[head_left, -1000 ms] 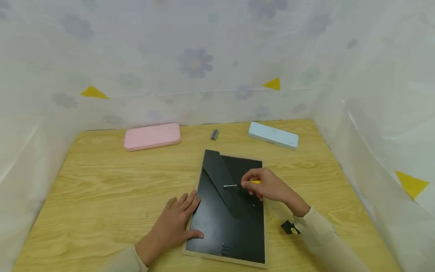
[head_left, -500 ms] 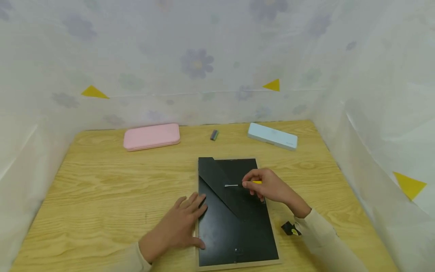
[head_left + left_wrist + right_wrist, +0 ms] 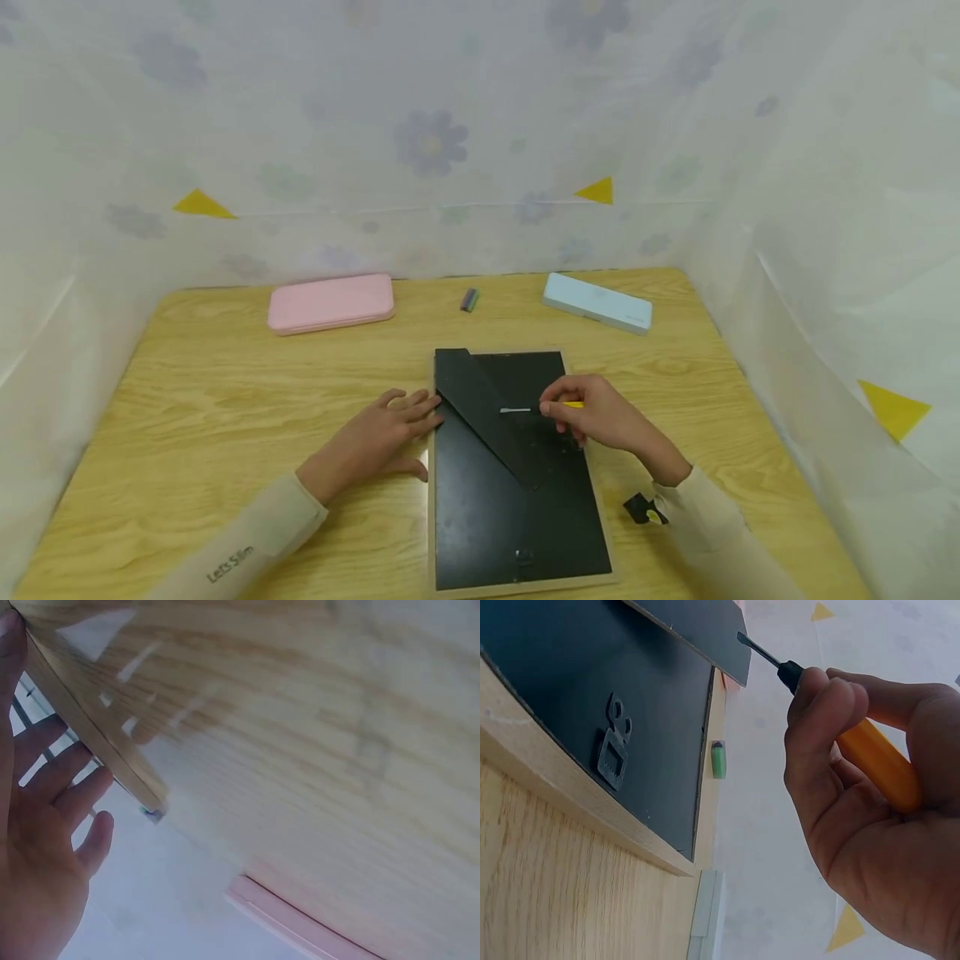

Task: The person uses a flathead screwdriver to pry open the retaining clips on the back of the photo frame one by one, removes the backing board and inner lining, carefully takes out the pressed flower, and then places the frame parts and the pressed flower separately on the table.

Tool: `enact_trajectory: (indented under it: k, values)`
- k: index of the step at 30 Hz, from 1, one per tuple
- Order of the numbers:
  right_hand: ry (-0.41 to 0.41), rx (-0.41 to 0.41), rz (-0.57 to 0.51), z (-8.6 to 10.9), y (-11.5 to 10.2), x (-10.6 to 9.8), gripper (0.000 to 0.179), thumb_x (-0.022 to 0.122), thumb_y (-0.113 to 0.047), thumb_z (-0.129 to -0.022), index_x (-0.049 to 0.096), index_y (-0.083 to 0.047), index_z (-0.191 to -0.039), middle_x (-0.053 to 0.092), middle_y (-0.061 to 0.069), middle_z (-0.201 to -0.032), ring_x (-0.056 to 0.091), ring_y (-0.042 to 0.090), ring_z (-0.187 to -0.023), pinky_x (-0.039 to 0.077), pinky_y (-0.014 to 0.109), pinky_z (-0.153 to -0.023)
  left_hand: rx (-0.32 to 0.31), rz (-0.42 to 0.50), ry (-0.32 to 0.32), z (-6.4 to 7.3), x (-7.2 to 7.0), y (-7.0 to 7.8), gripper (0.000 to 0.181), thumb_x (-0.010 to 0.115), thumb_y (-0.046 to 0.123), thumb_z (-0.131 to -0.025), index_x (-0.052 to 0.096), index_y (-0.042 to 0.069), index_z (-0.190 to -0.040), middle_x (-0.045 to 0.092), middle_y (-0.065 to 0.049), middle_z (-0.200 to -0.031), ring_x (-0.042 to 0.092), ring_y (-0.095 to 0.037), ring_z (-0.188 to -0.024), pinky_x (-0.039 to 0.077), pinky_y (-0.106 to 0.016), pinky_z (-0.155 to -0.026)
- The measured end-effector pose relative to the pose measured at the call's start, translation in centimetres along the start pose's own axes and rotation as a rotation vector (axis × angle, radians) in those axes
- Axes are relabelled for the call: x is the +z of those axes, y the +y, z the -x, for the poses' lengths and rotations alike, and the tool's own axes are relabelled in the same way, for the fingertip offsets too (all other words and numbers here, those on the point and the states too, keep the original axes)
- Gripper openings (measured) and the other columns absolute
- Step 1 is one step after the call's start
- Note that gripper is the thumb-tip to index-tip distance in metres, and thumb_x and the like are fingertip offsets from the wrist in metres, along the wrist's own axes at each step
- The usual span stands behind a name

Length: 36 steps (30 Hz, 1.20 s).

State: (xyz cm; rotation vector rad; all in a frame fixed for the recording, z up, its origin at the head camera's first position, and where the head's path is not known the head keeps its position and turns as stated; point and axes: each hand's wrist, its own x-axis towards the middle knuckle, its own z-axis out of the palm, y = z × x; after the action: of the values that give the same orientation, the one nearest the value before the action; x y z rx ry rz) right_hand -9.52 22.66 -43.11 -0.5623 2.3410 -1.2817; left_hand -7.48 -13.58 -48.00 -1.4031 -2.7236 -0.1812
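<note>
screwdriver crosswise over frame, tip pointing left

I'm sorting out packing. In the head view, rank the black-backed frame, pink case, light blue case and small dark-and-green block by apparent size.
1. Black-backed frame, clearly, though nearest the camera
2. Pink case
3. Light blue case, somewhat slimmer
4. Small dark-and-green block

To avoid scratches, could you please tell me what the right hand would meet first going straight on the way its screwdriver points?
Probably the black stand on the frame: in the head view, the screwdriver in the right hand points left across it. Height is unclear, so it might pass over.
</note>
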Motion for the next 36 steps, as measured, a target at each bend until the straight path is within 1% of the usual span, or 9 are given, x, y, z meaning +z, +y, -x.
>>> enact_trajectory:
  k: [3, 6, 12, 16, 20, 26, 30, 33, 36]
  values:
    - [0.002, -0.006, -0.002, -0.1, 0.1, -0.1, 0.024, 0.064, -0.025, -0.100, 0.070, -0.005, -0.110, 0.064, 0.012, -0.072, 0.055, 0.032, -0.047, 0.051, 0.048, -0.047, -0.002, -0.082, 0.025, -0.2, 0.2, 0.4, 0.084, 0.067, 0.069, -0.074, 0.066, 0.009, -0.133, 0.057, -0.013, -0.143, 0.053, -0.028, -0.133, 0.041, -0.049, -0.106]
    - [-0.003, -0.016, -0.012, -0.3, 0.2, -0.1, 0.025, 0.064, -0.025, -0.100, 0.069, -0.003, -0.110, 0.064, 0.011, -0.072, 0.055, 0.030, -0.046, 0.051, 0.046, -0.046, -0.012, -0.134, 0.038, -0.3, 0.4, 1.0, 0.086, 0.067, 0.072, -0.071, 0.068, 0.010, -0.131, 0.059, -0.012, -0.140, 0.055, -0.028, -0.131, 0.042, -0.048, -0.105]
    - [-0.005, -0.014, -0.021, -0.5, 0.0, -0.1, 0.023, 0.064, -0.021, -0.099, 0.069, -0.002, -0.112, 0.064, 0.010, -0.072, 0.053, 0.025, -0.045, 0.050, 0.043, -0.044, -0.067, -0.166, 0.067, 0.0, 0.7, 2.4, 0.086, 0.068, 0.074, -0.068, 0.070, 0.012, -0.127, 0.061, -0.011, -0.138, 0.055, -0.029, -0.130, 0.043, -0.050, -0.104]
    - [-0.017, -0.013, -0.019, -0.7, -0.3, -0.2, 0.023, 0.064, -0.021, -0.099, 0.069, -0.003, -0.113, 0.064, 0.012, -0.073, 0.053, 0.025, -0.045, 0.050, 0.043, -0.045, -0.117, -0.150, 0.063, 0.3, 0.8, 3.4, 0.086, 0.071, 0.073, -0.068, 0.070, 0.011, -0.126, 0.061, -0.012, -0.138, 0.056, -0.030, -0.129, 0.043, -0.051, -0.104]
    - [-0.026, -0.015, -0.018, -0.9, -0.5, -0.3, 0.023, 0.065, -0.021, -0.099, 0.069, -0.002, -0.112, 0.064, 0.013, -0.073, 0.053, 0.024, -0.045, 0.051, 0.043, -0.046, -0.150, -0.146, 0.084, 0.4, 1.0, 4.3, 0.085, 0.073, 0.072, -0.065, 0.072, 0.010, -0.123, 0.062, -0.012, -0.135, 0.058, -0.030, -0.127, 0.044, -0.051, -0.103]
    - [-0.031, -0.015, -0.004, -1.1, -0.5, -0.4, 0.023, 0.065, -0.021, -0.099, 0.069, -0.002, -0.111, 0.064, 0.011, -0.073, 0.052, 0.019, -0.046, 0.051, 0.043, -0.046, -0.183, -0.155, 0.105, 0.1, 1.0, 6.0, 0.084, 0.074, 0.072, -0.063, 0.073, 0.009, -0.118, 0.065, -0.014, -0.132, 0.060, -0.031, -0.123, 0.044, -0.051, -0.101]
    - [-0.037, -0.026, 0.007, -1.4, -0.6, -0.5, 0.023, 0.065, -0.023, -0.099, 0.070, -0.003, -0.111, 0.064, 0.013, -0.073, 0.052, 0.019, -0.045, 0.051, 0.041, -0.045, -0.194, -0.162, 0.087, 0.0, 0.8, 6.7, 0.084, 0.073, 0.072, -0.065, 0.072, 0.008, -0.119, 0.064, -0.014, -0.132, 0.060, -0.030, -0.122, 0.045, -0.049, -0.101]
    - [-0.040, -0.034, 0.020, -1.6, -0.6, -0.8, 0.023, 0.065, -0.024, -0.099, 0.070, -0.004, -0.110, 0.064, 0.014, -0.074, 0.053, 0.022, -0.045, 0.051, 0.041, -0.045, -0.206, -0.116, 0.058, 0.0, 0.7, 7.1, 0.085, 0.073, 0.071, -0.068, 0.069, 0.007, -0.123, 0.061, -0.016, -0.136, 0.057, -0.032, -0.126, 0.044, -0.049, -0.101]
    - [-0.037, -0.049, 0.042, -1.9, -0.4, -1.2, 0.023, 0.065, -0.023, -0.099, 0.070, -0.004, -0.110, 0.064, 0.015, -0.074, 0.054, 0.025, -0.046, 0.051, 0.043, -0.046, -0.236, -0.018, 0.028, 0.2, 0.7, 7.3, 0.090, 0.071, 0.070, -0.073, 0.064, 0.003, -0.132, 0.055, -0.018, -0.143, 0.050, -0.034, -0.134, 0.041, -0.050, -0.104]
